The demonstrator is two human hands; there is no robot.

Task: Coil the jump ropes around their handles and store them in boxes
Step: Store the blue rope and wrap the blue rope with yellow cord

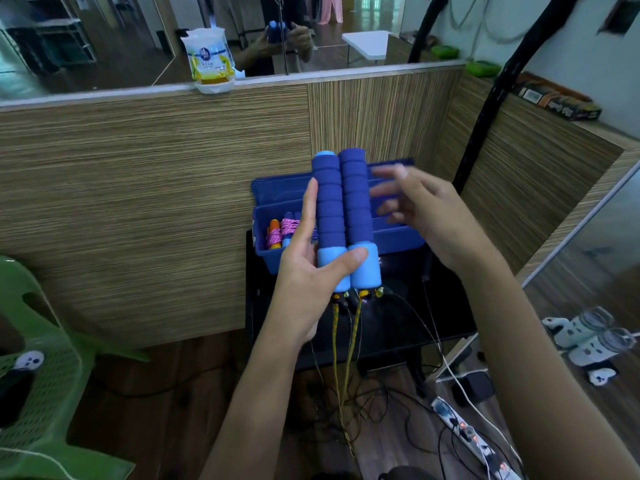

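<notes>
Two blue foam handles (343,216) stand upright, side by side in our left hand (311,271), thumb across their pale caps, squared for coiling. Our right hand (426,213) hovers just beside them, fingers spread, gripping nothing. Yellow rope (346,344) dangles below; behind our fingers waits the open blue box (398,237) with coiled ropes (282,230).

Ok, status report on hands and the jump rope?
Left hand grips both blue handles. Right hand open, blurred. Rope hangs uncoiled. Blue box open behind.

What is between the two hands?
In the head view, two blue jump rope handles stand side by side between the left hand, which grips them, and the open right hand, which is beside them.
</notes>
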